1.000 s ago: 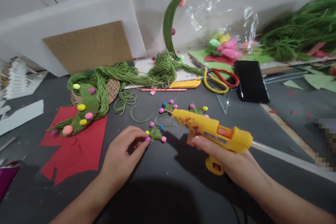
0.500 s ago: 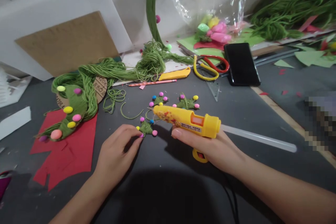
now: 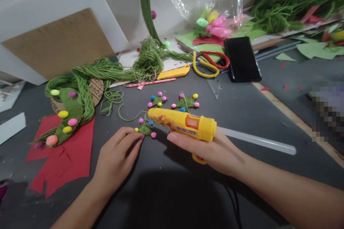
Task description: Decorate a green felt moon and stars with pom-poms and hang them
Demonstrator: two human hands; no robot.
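Observation:
My right hand [image 3: 206, 150] is wrapped round a yellow hot glue gun [image 3: 181, 123], its nozzle pointing left. A clear glue stick [image 3: 256, 141] sticks out of the gun's back end. With thumb and forefinger, my left hand [image 3: 118, 154] pinches the lower left point of a green yarn star [image 3: 145, 129] tipped with small coloured pom-poms. The gun's nozzle is just above this star, near its top. Two similar stars lie beyond: one green star [image 3: 158, 101] behind the nozzle and another green star [image 3: 189, 102] to its right.
At left, a green crescent with pom-poms [image 3: 71, 105] lies over red paper [image 3: 77, 157]. Along the back are green yarn [image 3: 147, 57], a yellow cutter [image 3: 174, 72], a pencil [image 3: 150, 82], scissors [image 3: 205, 69] and a black phone [image 3: 242, 59]. A dark cord [image 3: 235, 204] trails below my right arm.
The view has shifted, so most things sit further left. The glue gun's nozzle is slightly closer to the held star. My left hand keeps its pinch.

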